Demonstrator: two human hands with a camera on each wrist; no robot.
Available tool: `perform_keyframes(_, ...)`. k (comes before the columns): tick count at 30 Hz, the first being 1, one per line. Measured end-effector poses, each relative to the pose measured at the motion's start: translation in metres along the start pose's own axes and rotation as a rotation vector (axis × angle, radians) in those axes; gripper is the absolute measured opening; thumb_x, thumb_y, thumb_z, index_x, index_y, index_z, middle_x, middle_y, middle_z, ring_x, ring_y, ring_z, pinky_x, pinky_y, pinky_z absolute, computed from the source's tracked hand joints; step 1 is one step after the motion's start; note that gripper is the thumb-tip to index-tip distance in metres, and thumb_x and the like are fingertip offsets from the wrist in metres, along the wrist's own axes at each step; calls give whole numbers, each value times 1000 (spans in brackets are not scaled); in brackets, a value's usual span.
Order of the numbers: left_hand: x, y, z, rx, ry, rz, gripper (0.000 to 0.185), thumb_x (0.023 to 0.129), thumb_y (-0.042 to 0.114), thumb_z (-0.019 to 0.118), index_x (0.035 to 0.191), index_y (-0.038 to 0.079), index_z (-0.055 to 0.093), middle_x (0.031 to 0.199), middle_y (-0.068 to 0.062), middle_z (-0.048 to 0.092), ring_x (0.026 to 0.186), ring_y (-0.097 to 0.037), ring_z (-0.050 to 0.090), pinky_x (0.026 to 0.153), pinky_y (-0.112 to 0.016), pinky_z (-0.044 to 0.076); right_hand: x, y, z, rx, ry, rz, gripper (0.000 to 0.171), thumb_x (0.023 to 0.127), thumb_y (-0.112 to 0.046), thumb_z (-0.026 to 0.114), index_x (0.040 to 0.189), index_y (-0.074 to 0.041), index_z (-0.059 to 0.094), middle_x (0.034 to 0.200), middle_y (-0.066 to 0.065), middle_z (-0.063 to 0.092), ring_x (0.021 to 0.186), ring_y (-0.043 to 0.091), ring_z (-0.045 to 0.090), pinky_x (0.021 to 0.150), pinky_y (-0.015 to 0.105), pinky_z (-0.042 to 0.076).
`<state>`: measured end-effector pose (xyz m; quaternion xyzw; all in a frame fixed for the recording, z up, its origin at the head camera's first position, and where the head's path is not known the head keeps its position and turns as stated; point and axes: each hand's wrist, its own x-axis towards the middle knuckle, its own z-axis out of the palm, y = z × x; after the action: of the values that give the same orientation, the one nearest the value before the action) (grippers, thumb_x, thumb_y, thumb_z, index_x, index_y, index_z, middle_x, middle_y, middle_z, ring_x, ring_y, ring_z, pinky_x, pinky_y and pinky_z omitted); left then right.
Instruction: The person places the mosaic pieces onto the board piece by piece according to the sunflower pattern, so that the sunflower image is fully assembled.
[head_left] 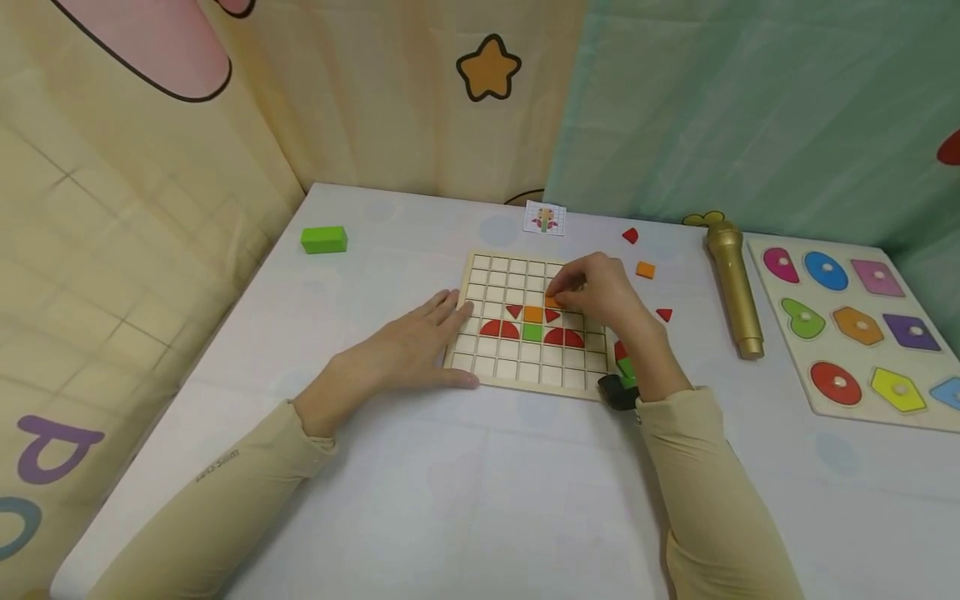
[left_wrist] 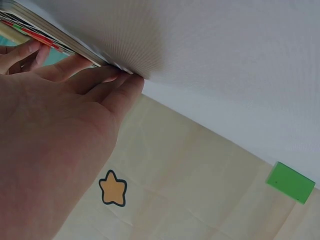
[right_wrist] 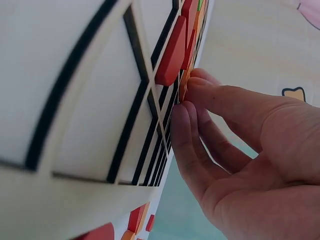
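A wooden grid board point(head_left: 483, 367) lies on the table. My left hand point(head_left: 397, 350) rests along its left side, fingers extended and thumb at the near edge. The right hand point(head_left: 600, 292) pinches a small orange square tile point(head_left: 552, 302) over the board, right of the middle. In the right wrist view the fingertips hold that orange tile point(right_wrist: 184, 84) close against the grid, partly hidden. Beside it on the board are another orange square point(head_left: 533, 314), a green square point(head_left: 532, 332), red triangles point(head_left: 513, 311) and red rounded pieces point(head_left: 499, 329).
A small picture card point(head_left: 545, 218) lies behind the board. Loose red point(head_left: 631, 236) and orange point(head_left: 645, 270) pieces lie to its right, with a gold microphone point(head_left: 735, 292) and a knobbed shape puzzle point(head_left: 813, 354) beyond. A green block point(head_left: 324, 240) sits at back left.
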<state>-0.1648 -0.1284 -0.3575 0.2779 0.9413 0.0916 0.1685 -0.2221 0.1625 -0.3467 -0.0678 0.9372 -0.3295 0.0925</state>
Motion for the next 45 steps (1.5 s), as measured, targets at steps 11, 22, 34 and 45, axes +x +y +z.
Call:
perform_keyframes(11,-1,0,0,4,2,0,116,90,73,67,170,8,15,177,-18,6,165,-34,4,132,-51,20,-14,-5,-29,35,132,-130,20,100,-25,74,104,-7,81,102,14,78,98,28,65,83,41,51)
perform_keyframes(22,0,-1,0,2,-10,-7,117,90,74,67,170,8,14,177,-17,5,165,-34,4,131,-51,20,-24,50,-67,5,204,92,32,101,-27,73,120,-1,75,121,24,73,106,35,63,84,38,52)
perform_keyframes(34,-1,-1,0,2,-7,1,117,90,74,67,170,8,14,177,-18,5,165,-34,4,131,-52,20,-12,64,-55,-53,28,198,35,97,-27,78,123,-3,74,117,21,68,97,33,55,70,34,52)
perform_keyframes(45,0,-1,1,-1,-5,4,116,90,74,66,170,8,13,177,-17,5,165,-33,3,131,-51,20,-15,66,-54,-51,53,158,29,96,-22,79,112,-1,69,108,20,68,89,31,55,65,34,52)
